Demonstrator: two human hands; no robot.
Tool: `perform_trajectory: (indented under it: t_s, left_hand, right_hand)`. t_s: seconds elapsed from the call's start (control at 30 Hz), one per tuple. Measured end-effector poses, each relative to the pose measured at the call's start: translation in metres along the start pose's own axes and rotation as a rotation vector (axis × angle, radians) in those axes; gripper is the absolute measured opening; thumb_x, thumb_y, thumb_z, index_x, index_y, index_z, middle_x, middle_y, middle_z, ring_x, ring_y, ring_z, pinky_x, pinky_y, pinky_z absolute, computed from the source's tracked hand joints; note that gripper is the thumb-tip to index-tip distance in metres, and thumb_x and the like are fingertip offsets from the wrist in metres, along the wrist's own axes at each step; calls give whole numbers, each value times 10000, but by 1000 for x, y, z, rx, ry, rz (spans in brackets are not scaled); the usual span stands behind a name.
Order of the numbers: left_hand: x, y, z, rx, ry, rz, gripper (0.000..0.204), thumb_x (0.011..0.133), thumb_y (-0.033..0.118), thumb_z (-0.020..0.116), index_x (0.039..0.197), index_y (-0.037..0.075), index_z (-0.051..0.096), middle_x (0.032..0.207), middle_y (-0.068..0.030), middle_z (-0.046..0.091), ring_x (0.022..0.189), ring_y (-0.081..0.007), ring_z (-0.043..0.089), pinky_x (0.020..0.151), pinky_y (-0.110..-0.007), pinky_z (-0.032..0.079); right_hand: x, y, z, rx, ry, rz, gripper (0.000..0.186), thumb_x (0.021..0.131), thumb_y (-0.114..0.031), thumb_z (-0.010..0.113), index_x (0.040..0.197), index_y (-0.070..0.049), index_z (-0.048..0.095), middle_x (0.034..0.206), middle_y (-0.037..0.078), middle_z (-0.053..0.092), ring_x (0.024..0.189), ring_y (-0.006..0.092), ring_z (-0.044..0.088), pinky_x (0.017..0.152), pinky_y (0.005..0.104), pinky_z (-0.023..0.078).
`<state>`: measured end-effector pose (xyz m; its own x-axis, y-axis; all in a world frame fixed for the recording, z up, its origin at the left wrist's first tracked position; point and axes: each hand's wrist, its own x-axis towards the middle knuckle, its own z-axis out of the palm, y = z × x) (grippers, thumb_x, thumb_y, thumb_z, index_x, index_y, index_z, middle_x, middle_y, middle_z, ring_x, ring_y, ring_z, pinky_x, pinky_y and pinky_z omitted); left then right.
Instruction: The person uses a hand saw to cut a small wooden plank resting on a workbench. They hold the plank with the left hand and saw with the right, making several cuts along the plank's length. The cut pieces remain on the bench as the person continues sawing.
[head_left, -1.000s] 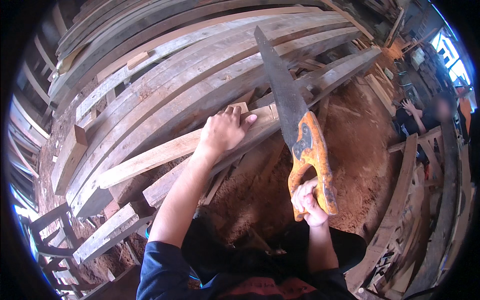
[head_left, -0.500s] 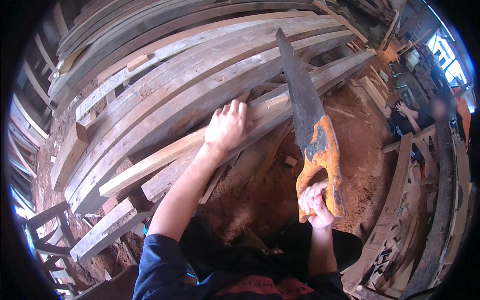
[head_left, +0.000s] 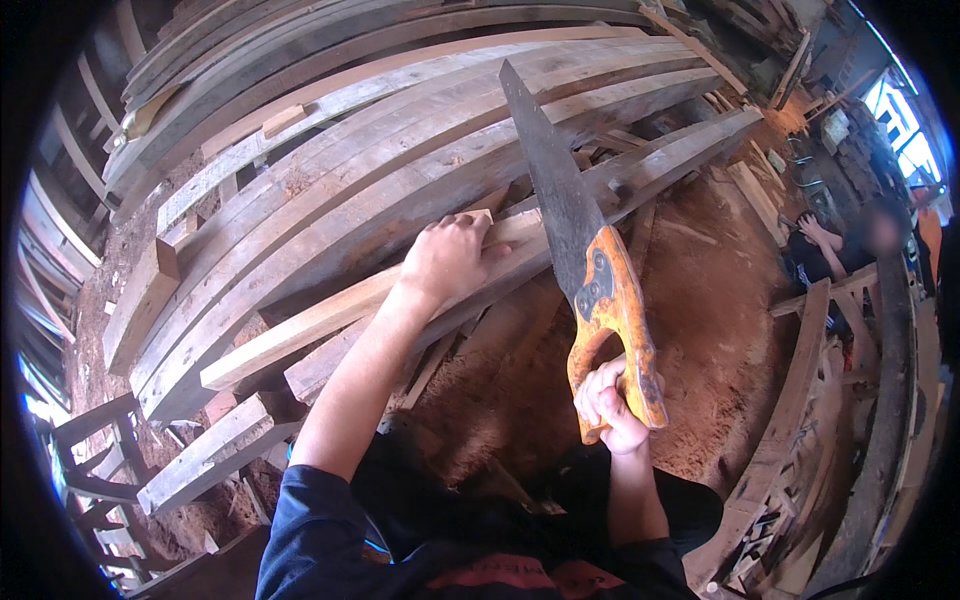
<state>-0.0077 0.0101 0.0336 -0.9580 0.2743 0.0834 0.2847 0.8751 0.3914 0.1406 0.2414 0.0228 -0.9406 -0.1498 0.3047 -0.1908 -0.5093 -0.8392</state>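
My left hand [head_left: 445, 260] grips a pale wooden batten [head_left: 290, 335] near its upper right end, with fingers curled over it. The batten lies diagonally on a greyer, weathered beam [head_left: 335, 360], which continues toward the upper right. My right hand [head_left: 615, 400] is closed around the worn orange handle [head_left: 620, 290] of a hand saw. Its dark blade [head_left: 550, 190] points away from me, crossing over the batten and beam just right of my left hand; whether the teeth touch the wood I cannot tell.
Long weathered beams [head_left: 380, 140] are stacked beyond the batten. Short offcuts [head_left: 215, 450] and reddish dirt ground [head_left: 700, 380] lie around me. Curved timbers [head_left: 790, 430] lie at the right, near another person [head_left: 830, 250] with a blurred face. A wooden frame [head_left: 95, 460] stands at lower left.
The saw moved right, then back left, past where it was a second ago. My left hand stays on the batten, shifting only slightly.
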Motion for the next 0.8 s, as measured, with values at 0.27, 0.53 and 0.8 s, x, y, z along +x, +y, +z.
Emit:
perform_trajectory:
  t_s: [0.27, 0.53, 0.8]
  left_hand:
    - [-4, 13, 29, 199, 247, 151, 480, 923, 400, 531, 1077, -55, 542, 1078, -231, 563, 1062, -380, 560, 942, -459, 448]
    - [-9, 19, 42, 145, 187, 124, 566, 855, 362, 637, 1159, -94, 499, 1112, -241, 522, 1121, -399, 502, 1059, -521, 338]
    - [6, 1, 40, 28, 194, 111, 582, 797, 334, 697, 1194, -40, 493, 1184, -222, 504, 1177, -384, 462, 1057, -506, 334]
  right_hand:
    - [-2, 5, -4, 15, -14, 8, 195, 877, -71, 669, 854, -4, 488, 598, 49, 497, 481, 121, 484, 465, 260, 413]
    - [-9, 3, -13, -47, -15, 2, 266, 880, -158, 700, 834, -14, 481, 595, 48, 497, 480, 121, 467, 471, 269, 411]
    - [-12, 14, -18, 26, 7, 13, 226, 888, -130, 676, 865, -8, 486, 603, 49, 497, 479, 117, 460, 472, 267, 406]
